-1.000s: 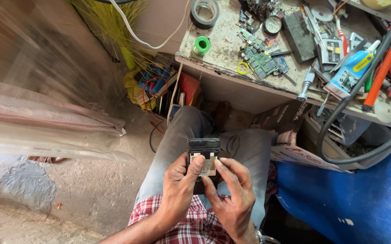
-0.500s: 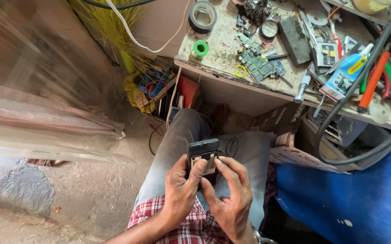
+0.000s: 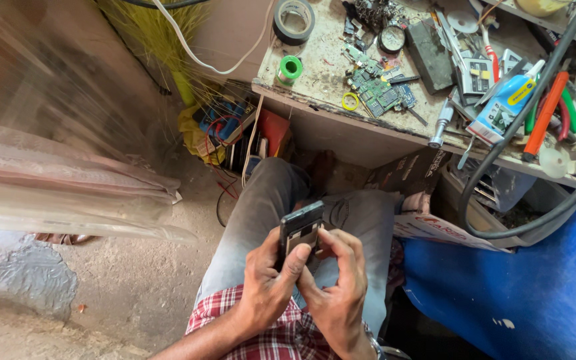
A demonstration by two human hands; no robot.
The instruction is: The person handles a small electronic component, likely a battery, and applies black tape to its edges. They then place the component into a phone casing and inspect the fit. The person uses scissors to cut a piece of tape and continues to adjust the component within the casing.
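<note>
Over my lap, both hands hold a small dark phone (image 3: 300, 227) with its back open, tilted so its top points up and to the right. My left hand (image 3: 266, 283) grips its left side, thumb pressed on the open back. My right hand (image 3: 334, 290) cups the lower right edge, fingers curled against the phone's side. Below them are my grey trousers (image 3: 261, 207) and a red checked shirt (image 3: 261, 333).
A cluttered workbench (image 3: 314, 87) stands ahead with a tape roll (image 3: 294, 20), green spool (image 3: 290, 69), circuit boards (image 3: 374, 93), a glue bottle (image 3: 508, 100) and tools. Black cable (image 3: 501, 173) loops at right over a blue sheet (image 3: 521, 293). Wires and boxes sit under the bench.
The phone has turned from facing flat toward me to tilting up and right. My left thumb has slid onto its back. The view has shifted slightly.
</note>
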